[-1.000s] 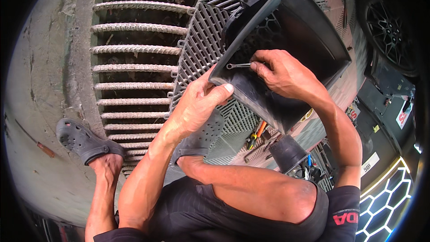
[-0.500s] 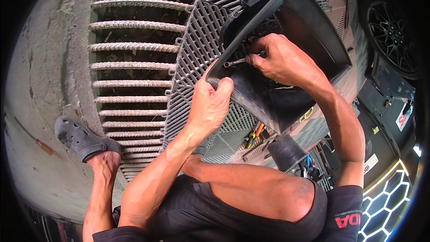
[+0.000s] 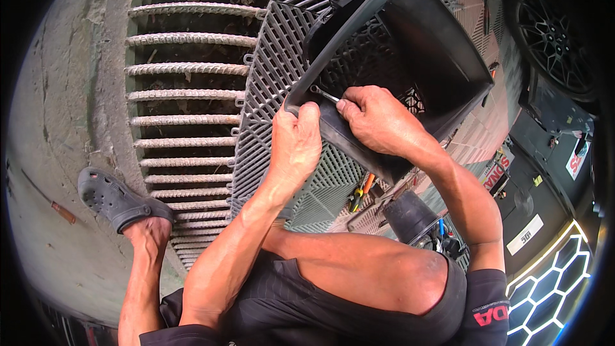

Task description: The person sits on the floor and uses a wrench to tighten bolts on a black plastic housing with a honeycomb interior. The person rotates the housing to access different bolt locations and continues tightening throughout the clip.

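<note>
a brown-handled tool lies left of ribbed bars; 1 spoked wheel stands far right.

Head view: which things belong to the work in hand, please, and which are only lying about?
In use:
- black part, its edge gripped by the left hand
- wrench, held in the right hand

Apparently just lying about, touched by neither hand:
- orange-handled tool
- brown-handled tool, on the floor
- black tub
</note>
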Action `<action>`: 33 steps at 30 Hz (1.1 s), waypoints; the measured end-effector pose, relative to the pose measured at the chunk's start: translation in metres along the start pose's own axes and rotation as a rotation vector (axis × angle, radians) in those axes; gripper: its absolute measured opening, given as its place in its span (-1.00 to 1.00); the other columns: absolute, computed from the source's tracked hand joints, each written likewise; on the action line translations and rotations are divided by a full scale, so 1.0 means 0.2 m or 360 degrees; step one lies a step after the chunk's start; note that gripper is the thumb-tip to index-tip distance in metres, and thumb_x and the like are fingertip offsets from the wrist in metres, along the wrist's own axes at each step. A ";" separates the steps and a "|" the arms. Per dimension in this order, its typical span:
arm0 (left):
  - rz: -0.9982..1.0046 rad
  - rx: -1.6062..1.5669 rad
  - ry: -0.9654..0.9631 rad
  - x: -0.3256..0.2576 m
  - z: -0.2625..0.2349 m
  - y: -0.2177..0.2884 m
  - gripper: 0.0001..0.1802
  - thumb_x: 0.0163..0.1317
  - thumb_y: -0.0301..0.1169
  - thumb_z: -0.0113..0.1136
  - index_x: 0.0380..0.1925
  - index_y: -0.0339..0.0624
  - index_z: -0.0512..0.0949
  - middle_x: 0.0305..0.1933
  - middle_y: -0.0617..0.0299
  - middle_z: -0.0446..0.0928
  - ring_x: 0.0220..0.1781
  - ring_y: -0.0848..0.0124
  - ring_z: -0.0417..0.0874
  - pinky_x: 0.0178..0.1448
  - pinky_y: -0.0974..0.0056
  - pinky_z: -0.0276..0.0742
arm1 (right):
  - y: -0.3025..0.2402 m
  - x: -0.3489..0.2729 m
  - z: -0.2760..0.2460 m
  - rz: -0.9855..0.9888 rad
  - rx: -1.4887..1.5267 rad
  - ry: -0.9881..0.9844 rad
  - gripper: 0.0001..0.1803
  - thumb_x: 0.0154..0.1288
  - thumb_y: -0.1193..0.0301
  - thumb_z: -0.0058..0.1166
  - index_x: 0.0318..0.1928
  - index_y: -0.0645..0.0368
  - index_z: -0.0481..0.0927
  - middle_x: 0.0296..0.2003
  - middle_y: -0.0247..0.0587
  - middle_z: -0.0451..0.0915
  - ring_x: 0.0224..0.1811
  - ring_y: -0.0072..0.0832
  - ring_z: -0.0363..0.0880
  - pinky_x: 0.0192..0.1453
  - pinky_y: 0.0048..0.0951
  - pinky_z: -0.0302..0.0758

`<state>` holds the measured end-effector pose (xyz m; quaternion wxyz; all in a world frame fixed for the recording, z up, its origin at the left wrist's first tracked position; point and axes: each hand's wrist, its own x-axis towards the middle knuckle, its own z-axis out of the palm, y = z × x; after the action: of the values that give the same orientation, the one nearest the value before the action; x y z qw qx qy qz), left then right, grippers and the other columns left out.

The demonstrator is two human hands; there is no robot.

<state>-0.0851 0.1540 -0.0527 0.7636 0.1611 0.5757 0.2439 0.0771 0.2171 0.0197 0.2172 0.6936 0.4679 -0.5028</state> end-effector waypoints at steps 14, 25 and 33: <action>0.0165 -0.0013 -0.0073 0.00 0.00 -0.01 -0.54 0.59 -0.40 -0.02 0.34 -0.41 0.56 -0.48 0.47 0.36 -0.46 0.67 0.33 -0.39 0.35 0.31 | -0.03 0.00 -0.21 -0.0153 -0.0313 0.0034 -0.57 0.65 0.15 0.10 -0.10 0.34 0.72 -0.31 0.28 0.70 -0.14 0.26 0.71 0.00 0.11 0.60; 0.0148 0.0078 -0.0086 0.00 -0.01 -0.01 -0.50 0.59 -0.37 -0.02 0.41 -0.34 0.58 -0.50 0.48 0.33 -0.46 0.67 0.29 -0.40 0.33 0.28 | -0.12 0.23 -0.28 -0.0271 -0.0706 -0.0162 -0.60 0.49 0.17 0.25 -0.06 0.31 0.86 -0.18 0.29 0.80 -0.02 0.20 0.81 0.15 0.08 0.69; 0.0135 -0.0150 -0.0018 -0.01 0.02 -0.04 -0.54 0.59 -0.40 0.00 0.35 -0.40 0.59 -0.48 0.48 0.37 -0.45 0.67 0.31 -0.40 0.33 0.28 | -0.04 0.20 -0.20 -0.0171 -0.0705 -0.0137 -0.55 0.60 0.13 0.15 0.06 0.29 0.83 -0.12 0.37 0.78 0.01 0.25 0.79 0.17 0.09 0.67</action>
<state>-0.0808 0.1464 -0.0546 0.7624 0.1507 0.5520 0.3021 0.0926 0.2681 -0.0004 0.3569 0.5811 0.5932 -0.4279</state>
